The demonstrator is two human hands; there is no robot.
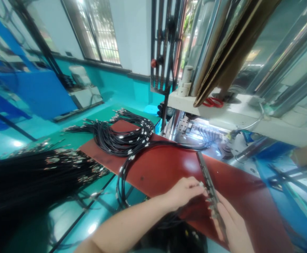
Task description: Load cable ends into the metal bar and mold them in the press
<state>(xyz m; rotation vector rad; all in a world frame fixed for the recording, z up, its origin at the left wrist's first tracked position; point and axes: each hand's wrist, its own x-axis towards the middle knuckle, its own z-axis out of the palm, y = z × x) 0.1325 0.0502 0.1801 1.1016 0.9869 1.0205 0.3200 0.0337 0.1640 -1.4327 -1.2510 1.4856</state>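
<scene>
My left hand [185, 191] pinches a small metal-tipped cable end against a long dark metal fixture bar [205, 175] that lies on the red mat [169, 165]. My right hand [231, 225] grips the near end of that bar from the right, fingers curled around it. Black cables run from under my hands back to a bundle of black cables with silver connectors [121, 135] on the mat's far left.
A larger heap of black cables [37, 175] lies at the left on the green table. A press machine [222, 116] with steel columns and a lit work area stands behind the mat. Red rings [213, 102] rest on its white shelf.
</scene>
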